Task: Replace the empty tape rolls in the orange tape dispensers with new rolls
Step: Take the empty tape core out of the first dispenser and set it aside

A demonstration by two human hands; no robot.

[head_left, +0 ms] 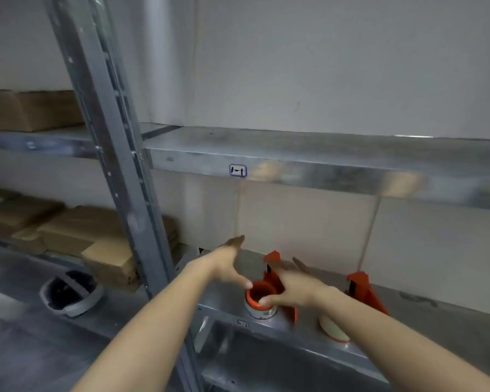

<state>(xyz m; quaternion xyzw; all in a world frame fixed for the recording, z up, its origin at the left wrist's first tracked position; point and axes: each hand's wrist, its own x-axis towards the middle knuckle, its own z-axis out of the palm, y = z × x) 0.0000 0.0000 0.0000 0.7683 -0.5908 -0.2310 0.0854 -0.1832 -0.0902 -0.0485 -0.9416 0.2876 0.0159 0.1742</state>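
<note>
Here, the nearer orange tape dispenser (272,268) stands on the lower metal shelf (450,315) with its round orange hub (256,292) facing up. A second dispenser (364,292) stands just to its right, with a pale roll (333,329) at its front. The left grip (229,261) is spread, fingers straight, thumb tip at the hub's far-left rim; the right grip (292,287) is likewise spread though blurred, its thumb on the hub's near rim.

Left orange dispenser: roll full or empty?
Looks empty: on the left dispenser the orange hub shows bare, only a thin grey ring round its base. Blur hides finer detail.
</note>
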